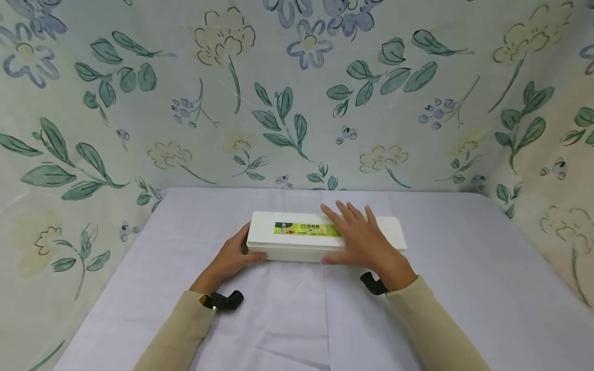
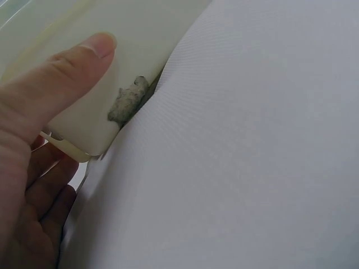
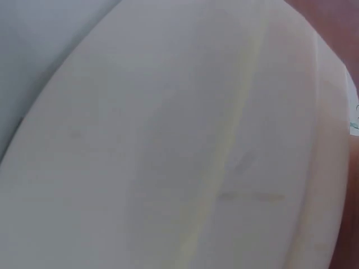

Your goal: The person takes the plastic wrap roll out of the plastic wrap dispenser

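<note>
White box (image 1: 297,244) lies long axis left-to-right before the person, left hand (image 1: 233,257) gripping its left end, right hand (image 1: 359,237) splayed, fingers extended, over its right half.

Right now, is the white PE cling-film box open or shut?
Shut, it appears: in the head view, the lid of the cling-film box lies flat, with no visible gap along the front seam.
</note>
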{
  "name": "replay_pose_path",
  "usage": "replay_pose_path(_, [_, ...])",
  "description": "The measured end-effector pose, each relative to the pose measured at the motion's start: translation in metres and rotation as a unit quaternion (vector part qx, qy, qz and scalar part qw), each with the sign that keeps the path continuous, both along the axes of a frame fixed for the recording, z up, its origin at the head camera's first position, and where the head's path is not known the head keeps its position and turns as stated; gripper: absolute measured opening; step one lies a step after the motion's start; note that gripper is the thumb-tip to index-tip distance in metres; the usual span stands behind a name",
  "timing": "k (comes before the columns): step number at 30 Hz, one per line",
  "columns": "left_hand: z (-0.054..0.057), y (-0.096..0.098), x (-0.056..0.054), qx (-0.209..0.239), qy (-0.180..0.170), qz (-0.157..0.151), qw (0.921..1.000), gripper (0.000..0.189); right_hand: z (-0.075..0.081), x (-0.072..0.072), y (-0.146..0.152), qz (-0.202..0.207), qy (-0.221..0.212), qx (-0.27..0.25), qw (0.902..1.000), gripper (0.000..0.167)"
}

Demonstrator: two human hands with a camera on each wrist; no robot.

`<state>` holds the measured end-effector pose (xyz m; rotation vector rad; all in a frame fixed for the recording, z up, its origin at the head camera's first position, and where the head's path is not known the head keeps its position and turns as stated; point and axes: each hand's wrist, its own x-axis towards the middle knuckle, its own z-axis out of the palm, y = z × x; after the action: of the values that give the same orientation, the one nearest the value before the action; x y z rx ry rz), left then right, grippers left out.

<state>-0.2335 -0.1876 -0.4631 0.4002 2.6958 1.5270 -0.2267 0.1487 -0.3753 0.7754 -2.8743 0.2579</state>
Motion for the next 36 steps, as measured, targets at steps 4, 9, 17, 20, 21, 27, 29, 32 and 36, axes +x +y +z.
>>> replay_pose_path(4, [0.0008, 0.001, 0.0012, -0.007, -0.003, 0.006, 1.0, 0.108, -0.0023, -0.0014, -0.0022, -0.001, 0.003, 0.007, 1.0, 0.116])
replay_pose_path(9, [0.0016, 0.0017, 0.0026, -0.011, -0.005, 0.013, 0.9998, 0.109, -0.004, -0.0019, -0.0032, 0.0, 0.012, 0.007, 0.9999, 0.117])
replay_pose_path(17, [0.001, 0.0018, 0.0033, -0.01, -0.003, 0.012, 0.9999, 0.11, -0.0055, -0.0016, -0.0033, 0.004, 0.028, 0.016, 0.9995, 0.117])
replay_pose_path(20, [0.0014, 0.0016, 0.0026, -0.011, -0.001, 0.01, 0.9999, 0.109, -0.0061, -0.0017, -0.0033, 0.005, 0.035, 0.016, 0.9992, 0.117])
replay_pose_path(21, [0.0016, 0.0015, 0.0024, -0.012, 0.0, 0.01, 0.9999, 0.109, -0.0062, -0.0017, -0.0034, 0.005, 0.038, 0.016, 0.9991, 0.116])
replay_pose_path(27, [0.003, 0.0008, 0.0032, -0.013, -0.005, 0.017, 0.9998, 0.109, -0.0078, -0.0015, -0.0044, 0.009, 0.046, 0.016, 0.9988, 0.114])
replay_pose_path(29, [0.0031, 0.0007, 0.0032, -0.013, -0.007, 0.016, 0.9998, 0.109, -0.0082, -0.0015, -0.0047, 0.006, 0.049, 0.018, 0.9986, 0.112])
replay_pose_path(32, [0.0027, 0.001, 0.003, -0.012, -0.008, 0.013, 0.9998, 0.11, -0.0084, -0.0011, -0.0046, 0.001, 0.051, 0.021, 0.9985, 0.111])
replay_pose_path(36, [0.0014, 0.0018, 0.0022, -0.013, -0.007, 0.012, 0.9998, 0.11, -0.0085, -0.0002, -0.0044, -0.001, 0.052, 0.023, 0.9984, 0.109])
